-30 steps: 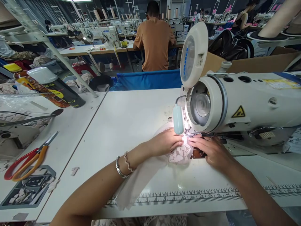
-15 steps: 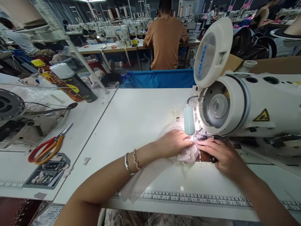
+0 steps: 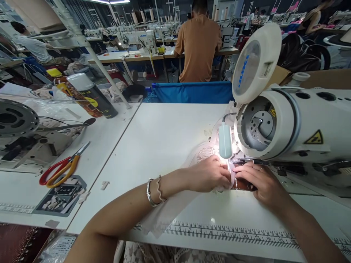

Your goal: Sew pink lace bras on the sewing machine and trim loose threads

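At the needle area of a white sewing machine (image 3: 276, 124), my left hand (image 3: 212, 173) is closed on pale pink lace fabric (image 3: 205, 151), its fingers curled. The fabric spreads behind the hand, and a sheer part (image 3: 170, 212) trails under my forearm to the table's front edge. My right hand (image 3: 263, 179) lies with its fingers stretched towards the lace edge, over a shiny brown piece (image 3: 243, 184). Its thumb is hidden. A pale blue-green lamp (image 3: 225, 140) hangs just above my left fingers. The needle and presser foot cannot be made out.
Orange-and-red-handled scissors (image 3: 64, 168) lie at the left, by a grey tray (image 3: 60, 197) of small parts. Behind them lean a spray can (image 3: 93, 95) and a bottle (image 3: 74, 93). A printed ruler (image 3: 214, 233) runs along the front edge. A person (image 3: 197, 44) sits ahead.
My left hand has drawn slightly towards me and curled its fingers, bunching the lace that lay flat in front. The disc in the machine's open end, blurred before, now looks sharp. The view has shifted slightly.
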`<state>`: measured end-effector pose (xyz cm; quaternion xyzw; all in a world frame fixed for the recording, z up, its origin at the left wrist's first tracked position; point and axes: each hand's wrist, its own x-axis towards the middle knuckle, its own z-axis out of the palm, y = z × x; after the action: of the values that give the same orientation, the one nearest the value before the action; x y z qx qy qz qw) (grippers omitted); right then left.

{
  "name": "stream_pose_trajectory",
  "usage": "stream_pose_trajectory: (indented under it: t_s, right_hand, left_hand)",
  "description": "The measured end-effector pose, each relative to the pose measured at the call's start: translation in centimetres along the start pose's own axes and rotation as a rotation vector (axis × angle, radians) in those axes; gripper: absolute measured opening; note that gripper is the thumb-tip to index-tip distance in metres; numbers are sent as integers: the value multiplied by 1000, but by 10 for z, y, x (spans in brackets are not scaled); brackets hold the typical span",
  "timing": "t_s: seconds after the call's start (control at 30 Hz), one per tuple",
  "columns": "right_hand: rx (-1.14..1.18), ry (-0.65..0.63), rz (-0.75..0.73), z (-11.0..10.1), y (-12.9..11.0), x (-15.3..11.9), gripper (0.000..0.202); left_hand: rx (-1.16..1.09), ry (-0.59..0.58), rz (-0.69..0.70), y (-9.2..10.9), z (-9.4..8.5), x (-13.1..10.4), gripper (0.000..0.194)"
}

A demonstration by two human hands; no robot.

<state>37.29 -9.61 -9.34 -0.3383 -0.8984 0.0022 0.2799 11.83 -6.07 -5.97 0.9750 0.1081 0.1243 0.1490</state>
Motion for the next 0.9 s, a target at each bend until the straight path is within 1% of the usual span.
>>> stream_pose_trajectory:
  t_s: [0.07, 0.1, 0.2, 0.23, 0.27, 0.3, 0.33, 0.4, 0.43, 0.47, 0.5, 0.57, 0.63, 0.73, 0.83, 0.9]
  right_hand:
    - [35, -12, 27, -1, -3, 2, 38]
    - [50, -26, 45, -1, -4, 2, 39]
    - [67, -55, 115, -2, -6, 3, 50]
    - [63, -63, 126, -2, -7, 3, 54]
    - [56, -64, 125, -3, -7, 3, 55]
    - [49, -63, 117, -3, -7, 3, 53]
    - [45, -55, 103, -3, -7, 3, 50]
    - [49, -23, 76, -4, -7, 2, 41]
    - [61, 8, 61, -3, -6, 2, 38]
    - [86, 26, 46, -3, -6, 2, 36]
    - [124, 32, 28, -2, -6, 1, 35]
    - [223, 6, -7, -1, -7, 2, 35]
    - [316, -34, -39, -2, -11, 4, 35]
    - [417, -75, -52, -7, -20, 11, 34]
    - [523, -166, -10, -13, -29, 15, 37]
    - [549, -193, 35, -15, -31, 15, 38]
  left_hand:
    - [-176, -47, 9, 7, -3, -1, 31]
    - [-303, -96, 6, 11, -5, -2, 31]
    - [-765, -344, 30, 24, -12, -5, 33]
    - [-874, -404, 44, 27, -13, -5, 34]
    - [-922, -400, 39, 29, -15, -5, 32]
    - [-893, -330, 11, 29, -15, -4, 27]
    - [-787, -219, -32, 28, -15, -2, 24]
    - [-433, -1, -110, 22, -11, 1, 22]
    - [-253, 61, -116, 17, -9, 1, 23]
    - [-106, 80, -100, 12, -7, 1, 24]
    - [-2, 68, -75, 8, -5, 1, 24]
    - [105, 25, -54, 0, -3, -2, 20]
    - [140, -8, -53, -5, -2, -6, 17]
    - [147, -20, -51, -8, -2, -9, 22]
    - [160, -7, -44, -8, -2, -9, 21]
    - [188, 2, -50, -7, -1, -7, 21]
